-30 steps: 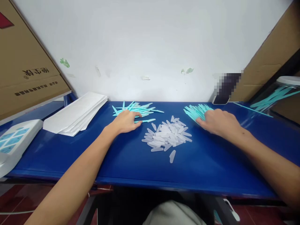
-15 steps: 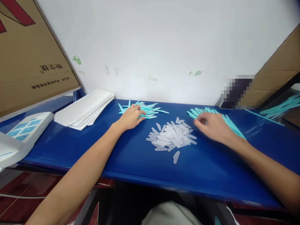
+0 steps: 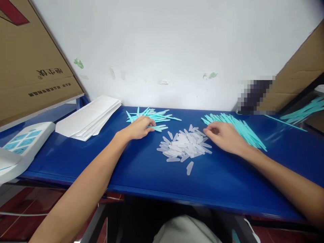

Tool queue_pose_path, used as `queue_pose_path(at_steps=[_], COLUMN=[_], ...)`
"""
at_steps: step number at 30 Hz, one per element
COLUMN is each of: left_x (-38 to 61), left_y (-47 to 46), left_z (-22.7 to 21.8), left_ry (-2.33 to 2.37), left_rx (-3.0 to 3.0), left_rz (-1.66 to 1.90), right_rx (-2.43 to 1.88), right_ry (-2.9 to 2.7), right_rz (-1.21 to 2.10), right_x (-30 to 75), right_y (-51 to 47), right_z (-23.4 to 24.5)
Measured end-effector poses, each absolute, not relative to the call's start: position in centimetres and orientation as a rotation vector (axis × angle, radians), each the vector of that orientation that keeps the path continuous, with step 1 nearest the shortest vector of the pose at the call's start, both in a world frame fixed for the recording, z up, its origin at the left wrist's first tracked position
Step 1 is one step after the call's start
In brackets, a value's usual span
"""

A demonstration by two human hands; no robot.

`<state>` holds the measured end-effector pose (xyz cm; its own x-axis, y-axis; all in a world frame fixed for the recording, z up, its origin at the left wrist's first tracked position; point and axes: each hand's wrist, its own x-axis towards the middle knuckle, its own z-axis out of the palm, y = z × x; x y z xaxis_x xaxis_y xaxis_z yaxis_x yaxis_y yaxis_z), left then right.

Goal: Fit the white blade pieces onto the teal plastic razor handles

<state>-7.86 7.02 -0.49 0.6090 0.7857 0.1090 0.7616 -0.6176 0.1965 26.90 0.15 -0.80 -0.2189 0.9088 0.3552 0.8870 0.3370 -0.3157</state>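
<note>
A heap of several translucent white plastic caps [image 3: 184, 145] lies in the middle of the blue table [image 3: 141, 168]. Behind it to the left is a loose scatter of teal sticks [image 3: 158, 115], some with caps on. My left hand [image 3: 138, 128] rests on that scatter, fingers curled over a stick at its near edge. To the right lies a neat fan of bare teal sticks [image 3: 240, 127]. My right hand [image 3: 224, 135] sits at the fan's left end beside the caps, fingertips pinched together; what they hold is hidden.
A stack of white paper sleeves [image 3: 88, 116] lies at the back left. A white device with blue buttons [image 3: 17, 145] sits at the far left edge. Cardboard boxes [image 3: 32, 67] lean on both sides. More teal sticks [image 3: 303, 109] stand in a container at the right.
My right hand has slid left off the teal fan toward the cap heap, uncovering the fan. My left hand stays on the left scatter of sticks.
</note>
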Motion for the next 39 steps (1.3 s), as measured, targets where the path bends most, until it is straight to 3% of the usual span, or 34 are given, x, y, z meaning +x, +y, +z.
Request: queue_pose_path(at_steps=[17, 21, 26, 31, 39], left_x=[-6.9, -5.6, -2.7, -0.7, -0.4], left_y=[6.1, 5.0, 3.1, 1.9, 1.6], left_z=[-1.0, 0.1, 0.7, -0.2, -0.5], left_ry=[1.39, 1.423, 1.186, 0.839, 0.699], left_rx=[2.863, 2.99, 3.141, 3.212, 3.146], left_rz=[0.09, 0.329, 0.761, 0.888, 0.986], right_rx=[-1.465, -1.178, -1.153, -0.946, -0.86], right_ry=[-2.043, -2.095, -2.002, -2.125, -2.097], right_rz=[0.15, 0.173, 0.218, 0.31, 0.243], right_x=[25.5, 25.1, 24.1, 23.7, 23.5], right_y=[-1.6, -2.3, -2.8, -3.0, -3.4], right_z=[-0.5, 0.1, 0.0, -0.2, -0.4])
